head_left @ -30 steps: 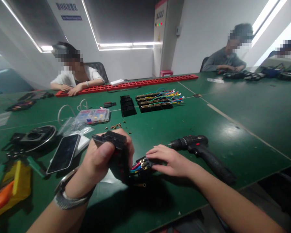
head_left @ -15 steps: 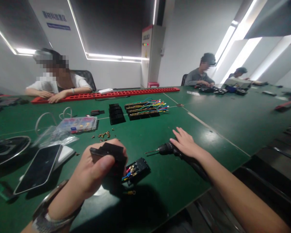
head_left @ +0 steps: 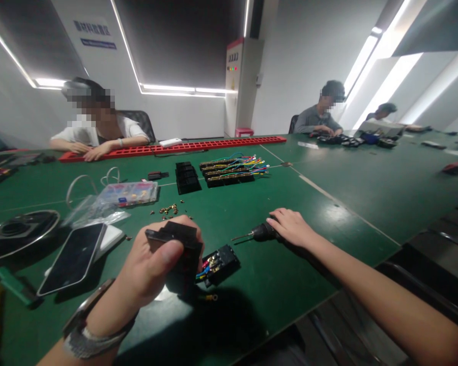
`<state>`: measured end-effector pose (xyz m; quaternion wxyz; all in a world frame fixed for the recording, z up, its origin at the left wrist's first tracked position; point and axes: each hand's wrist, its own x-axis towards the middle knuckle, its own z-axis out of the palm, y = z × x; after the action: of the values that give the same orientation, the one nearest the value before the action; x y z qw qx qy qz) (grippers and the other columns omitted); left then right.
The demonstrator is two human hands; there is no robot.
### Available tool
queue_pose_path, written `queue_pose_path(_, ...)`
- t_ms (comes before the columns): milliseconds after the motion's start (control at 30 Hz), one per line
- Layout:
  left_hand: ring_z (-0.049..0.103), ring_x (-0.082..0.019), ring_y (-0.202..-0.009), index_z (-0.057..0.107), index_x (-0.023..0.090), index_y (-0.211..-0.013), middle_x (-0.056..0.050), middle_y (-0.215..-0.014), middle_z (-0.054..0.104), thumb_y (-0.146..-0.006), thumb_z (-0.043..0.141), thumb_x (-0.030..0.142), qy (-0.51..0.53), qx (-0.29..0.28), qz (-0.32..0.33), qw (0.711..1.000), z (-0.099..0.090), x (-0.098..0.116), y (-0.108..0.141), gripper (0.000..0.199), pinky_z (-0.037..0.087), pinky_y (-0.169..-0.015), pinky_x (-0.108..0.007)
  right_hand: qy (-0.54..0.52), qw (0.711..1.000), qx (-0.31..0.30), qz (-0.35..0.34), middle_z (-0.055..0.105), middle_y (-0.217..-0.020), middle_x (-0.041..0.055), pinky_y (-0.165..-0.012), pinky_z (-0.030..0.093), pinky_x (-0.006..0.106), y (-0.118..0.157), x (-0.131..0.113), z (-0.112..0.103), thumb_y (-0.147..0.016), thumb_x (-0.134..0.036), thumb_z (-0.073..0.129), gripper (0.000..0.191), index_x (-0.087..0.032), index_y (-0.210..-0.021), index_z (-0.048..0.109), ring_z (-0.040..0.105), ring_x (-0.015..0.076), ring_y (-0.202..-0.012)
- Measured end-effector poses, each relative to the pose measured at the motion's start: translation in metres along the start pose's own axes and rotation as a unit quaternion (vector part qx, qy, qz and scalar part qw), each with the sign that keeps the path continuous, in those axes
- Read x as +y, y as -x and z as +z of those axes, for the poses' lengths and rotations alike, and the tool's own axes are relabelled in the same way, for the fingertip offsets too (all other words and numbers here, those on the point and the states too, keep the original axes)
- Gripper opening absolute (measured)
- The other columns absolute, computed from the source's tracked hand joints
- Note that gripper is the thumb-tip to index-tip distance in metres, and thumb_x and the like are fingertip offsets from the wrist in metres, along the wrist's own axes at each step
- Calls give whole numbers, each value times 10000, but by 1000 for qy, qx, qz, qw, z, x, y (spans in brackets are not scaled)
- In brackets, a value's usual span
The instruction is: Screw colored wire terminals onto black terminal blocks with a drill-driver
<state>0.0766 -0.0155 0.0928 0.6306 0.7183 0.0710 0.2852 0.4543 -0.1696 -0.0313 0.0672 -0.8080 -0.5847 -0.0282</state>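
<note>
My left hand (head_left: pixel 148 259) is closed round a black plastic block (head_left: pixel 183 254) with a stepped top, the thumb pressed on its near side. Just right of it, a black terminal block (head_left: pixel 225 262) shows red, blue and yellow wires on brass contacts. A loose ring terminal (head_left: pixel 212 297) pokes out beneath. Over at the right, my right hand (head_left: pixel 292 227) is curled over a black power drill (head_left: pixel 265 232) that lies on the table, its bit pointing left. My hand and forearm hide most of the drill's body.
Brass screws (head_left: pixel 170 209) lie scattered beyond my left hand. Left are a phone (head_left: pixel 72 259), a clear parts box (head_left: pixel 127 193) and a green-handled tool (head_left: pixel 17 287). Wired black strips (head_left: pixel 229 173) and black housings (head_left: pixel 187 178) sit farther back. Co-workers sit across the green table (head_left: pixel 275 284).
My right hand has shifted slightly left and lower onto the drill, its fingers drawn closer together. My left hand keeps its hold on the black block. The whole view has drifted a little.
</note>
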Motion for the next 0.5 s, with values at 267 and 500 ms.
queue_pose_path(267, 610, -173, -538, 684, 165, -862, -40, -676, 680, -879, 628, 764, -14, 10, -1, 1000, 0, 3, 1, 602, 480, -459, -260, -27, 999, -13, 22, 728, -1151, 148, -1024, 440, 458, -1, -2, -1, -1098, -588, 378, 545, -185, -1150, 741, 656, 315, -1121)
queue_pose_path(500, 648, -192, -513, 660, 167, -874, -42, -661, 693, -874, 647, 757, 22, 11, -1, 1000, 0, 2, -1, 590, 522, -448, -274, -103, 983, 8, 151, 602, -1485, 245, -1137, 424, 488, -1, 18, -7, -1068, -582, 420, 635, -103, -1456, 575, 547, 362, -1391)
